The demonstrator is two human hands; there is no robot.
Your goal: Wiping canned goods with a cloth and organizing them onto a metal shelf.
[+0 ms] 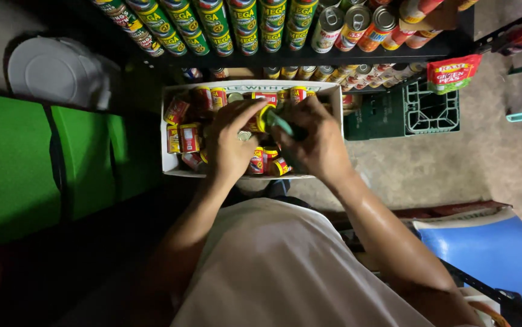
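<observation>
Small round tin can with yellow rim sat above the white cardboard box, pinched between left hand fingertips. Right hand fingers clenched around a green marker-like tool touching the can. Inside the box lay red-and-yellow labelled tins. Beyond the box, green-yellow labelled cans lined a dark shelf; right of it stood a green plastic crate.

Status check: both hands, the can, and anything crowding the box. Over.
Left hand grips a small yellow-topped can over the white box. Right hand holds a green marker-like tool against it. Box packed with red cans; shelf cans close above.
</observation>
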